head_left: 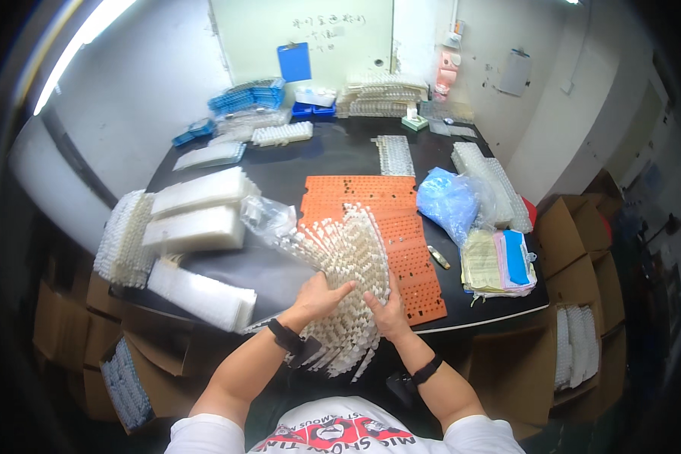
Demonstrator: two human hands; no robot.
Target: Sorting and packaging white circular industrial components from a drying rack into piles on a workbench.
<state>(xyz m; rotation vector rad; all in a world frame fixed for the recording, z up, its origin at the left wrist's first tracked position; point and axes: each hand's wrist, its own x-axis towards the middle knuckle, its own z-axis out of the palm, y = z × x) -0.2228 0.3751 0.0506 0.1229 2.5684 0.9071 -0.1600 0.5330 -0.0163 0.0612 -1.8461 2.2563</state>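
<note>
The head-mounted fisheye camera looked down and ahead over the black table (340, 151). The white T-shirt (356, 409) sat close, at lower centre; the left hand (318, 297) and right hand (390, 312) lay somewhat farther, below centre. The whiteboard (321, 47) stood well back, at upper centre.

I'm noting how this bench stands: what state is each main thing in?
White stack: fanned out
Left hand: gripping the stack
Right hand: gripping its right edge
Orange perforated sheets: lying on the black table
Blue plastic bag: crumpled
Small handheld tool: lying loose
Left cardboard box: open, trays inside
Blue clipboard: hung up
Ceiling light: lit
</note>
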